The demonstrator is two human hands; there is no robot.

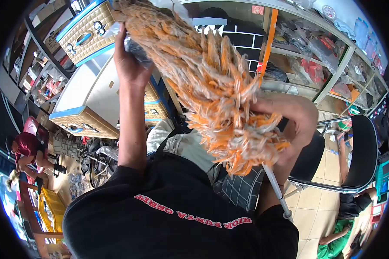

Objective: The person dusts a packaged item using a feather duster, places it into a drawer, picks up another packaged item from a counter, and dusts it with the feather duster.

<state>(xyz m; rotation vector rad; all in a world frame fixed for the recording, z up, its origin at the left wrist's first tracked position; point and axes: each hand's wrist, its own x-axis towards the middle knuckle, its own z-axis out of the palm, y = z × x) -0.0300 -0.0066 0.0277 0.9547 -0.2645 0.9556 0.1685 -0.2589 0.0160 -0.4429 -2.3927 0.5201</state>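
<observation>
A large orange and grey fluffy duster (194, 73) slants across the middle, with its thin metal handle (274, 187) pointing down to the right. My right hand (291, 121) is bent round the duster near the handle end, its fingertips partly hidden by the strands. On the left, my left hand (132, 64) is raised beside the duster's far part. Crumpled see-through plastic (138, 54) lies within its grip, against the duster; some of its fingers are hidden.
An open drawer (84, 121) of a tan and blue cabinet juts out behind my left forearm. Glass shelving (328, 77) with bagged parts stands upper right. A black chair (363, 151) is at right. Other people (28, 146) are at far left and lower right (339, 237).
</observation>
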